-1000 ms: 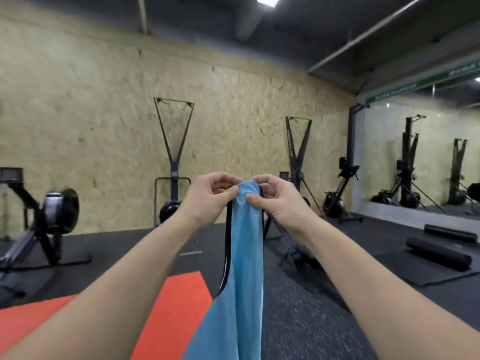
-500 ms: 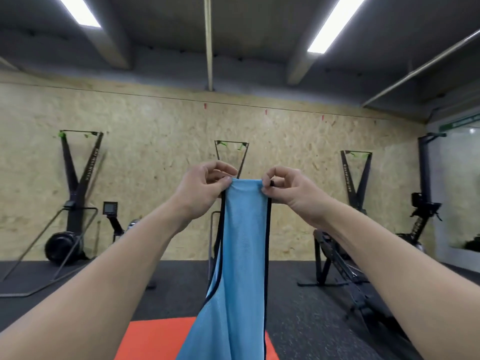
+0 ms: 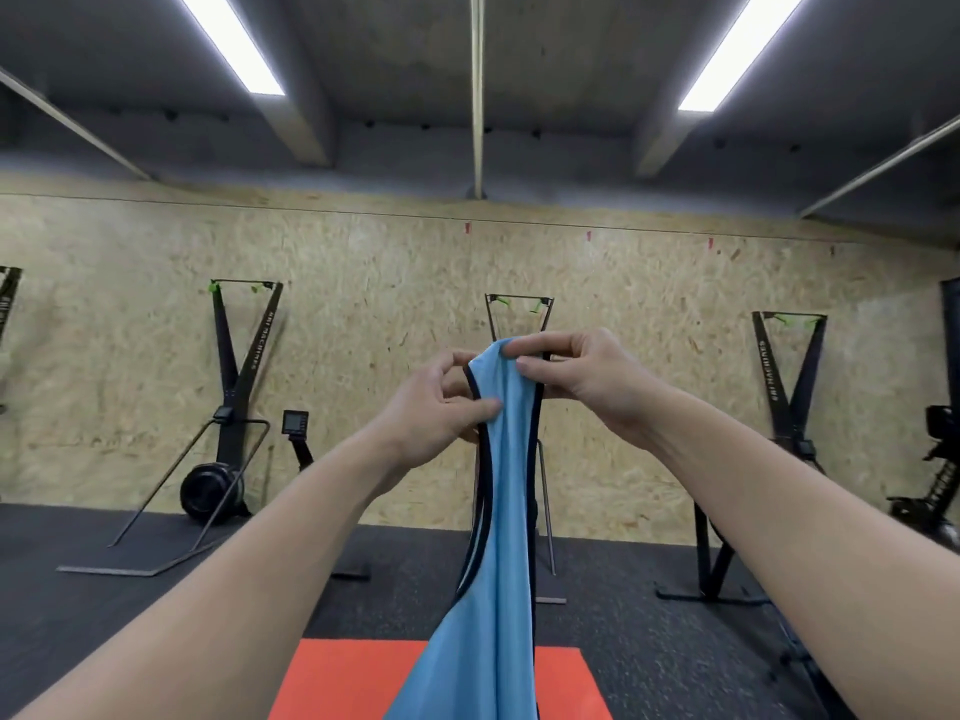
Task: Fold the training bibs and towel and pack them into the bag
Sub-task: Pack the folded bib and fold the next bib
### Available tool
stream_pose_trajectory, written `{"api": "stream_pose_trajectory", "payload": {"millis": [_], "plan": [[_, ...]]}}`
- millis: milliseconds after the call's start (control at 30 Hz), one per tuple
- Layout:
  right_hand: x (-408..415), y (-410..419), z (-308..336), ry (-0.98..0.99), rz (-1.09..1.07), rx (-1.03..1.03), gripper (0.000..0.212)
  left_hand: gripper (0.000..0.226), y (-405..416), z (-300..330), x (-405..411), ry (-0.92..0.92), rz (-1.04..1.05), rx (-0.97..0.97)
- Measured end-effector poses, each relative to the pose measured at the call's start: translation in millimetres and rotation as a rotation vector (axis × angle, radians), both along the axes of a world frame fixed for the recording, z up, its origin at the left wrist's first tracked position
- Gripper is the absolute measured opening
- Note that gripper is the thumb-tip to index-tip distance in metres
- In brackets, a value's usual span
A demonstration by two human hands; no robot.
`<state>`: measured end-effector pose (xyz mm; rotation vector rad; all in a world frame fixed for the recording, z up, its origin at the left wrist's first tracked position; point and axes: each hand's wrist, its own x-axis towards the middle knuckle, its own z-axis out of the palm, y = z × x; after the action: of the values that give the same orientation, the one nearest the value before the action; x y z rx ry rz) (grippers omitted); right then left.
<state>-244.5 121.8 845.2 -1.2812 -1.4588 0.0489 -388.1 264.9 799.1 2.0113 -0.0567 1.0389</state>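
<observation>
A light blue training bib (image 3: 501, 537) with black trim hangs straight down in front of me, held up at arm's length by its shoulder strap. My right hand (image 3: 582, 376) pinches the top of the strap between thumb and fingers. My left hand (image 3: 441, 413) grips the strap's left edge a little lower, with its thumb across the cloth. The bib's lower part widens and runs out of the bottom of the view. No bag or towel is in sight.
An orange floor mat (image 3: 337, 678) lies on the dark rubber floor (image 3: 104, 615) below the bib. Several upright ski machines (image 3: 234, 407) stand along the chipboard wall (image 3: 389, 330). Another machine (image 3: 935, 470) sits at the far right.
The camera has tilted up and swung left. My left hand has slid down the strap's left edge, and the strap top is now bunched under my right hand's fingers.
</observation>
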Motion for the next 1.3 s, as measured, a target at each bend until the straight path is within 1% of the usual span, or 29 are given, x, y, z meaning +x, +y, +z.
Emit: {"api": "stream_pose_trajectory", "payload": {"millis": [167,300,567,633,700,767,800,1000,1067,1133,1200,1300], "plan": [[14.6,0.5,6.5,0.041,-0.105,0.050,0.019,0.031,2.8,-15.0,0.9,0.190,0.119,0.067],[31.3,-7.1,14.8,0.097,-0.177,0.087,0.021,0.024,-2.2,-25.1,-1.0,0.316,0.119,0.116],[62.6,-28.6,27.0,0.134,-0.336,0.122,0.022,0.017,28.2,-37.0,-10.0,0.507,0.156,0.261],[69.8,-35.5,29.8,0.145,-0.369,0.130,0.021,0.015,44.5,-39.6,-16.3,0.536,0.181,0.271],[77.7,-42.1,32.1,0.157,-0.401,0.139,0.020,0.022,61.1,-40.3,-25.4,0.550,0.210,0.277],[85.4,-47.0,33.5,0.170,-0.427,0.147,0.020,0.032,73.0,-38.4,-36.5,0.555,0.246,0.279],[88.9,-48.9,34.0,0.175,-0.435,0.149,0.020,0.033,76.8,-36.4,-42.3,0.558,0.256,0.275],[102.6,-54.3,33.1,0.199,-0.465,0.139,0.020,0.017,93.2,-17.2,-80.2,0.550,0.301,0.274],[105.9,-54.7,30.0,0.195,-0.477,0.119,0.020,0.014,97.5,-10.0,-90.7,0.500,0.354,0.278],[105.8,-55.3,26.3,0.193,-0.487,0.100,0.020,0.020,99.2,-2.9,-98.8,0.428,0.381,0.219],[104.1,-57.3,23.3,0.191,-0.493,0.107,0.019,0.023,98.4,4.0,-104.0,0.344,0.414,0.197],[99.9,-64.5,21.7,0.153,-0.511,0.107,0.021,0.017,92.3,14.5,-108.0,0.190,0.463,0.199]]}}
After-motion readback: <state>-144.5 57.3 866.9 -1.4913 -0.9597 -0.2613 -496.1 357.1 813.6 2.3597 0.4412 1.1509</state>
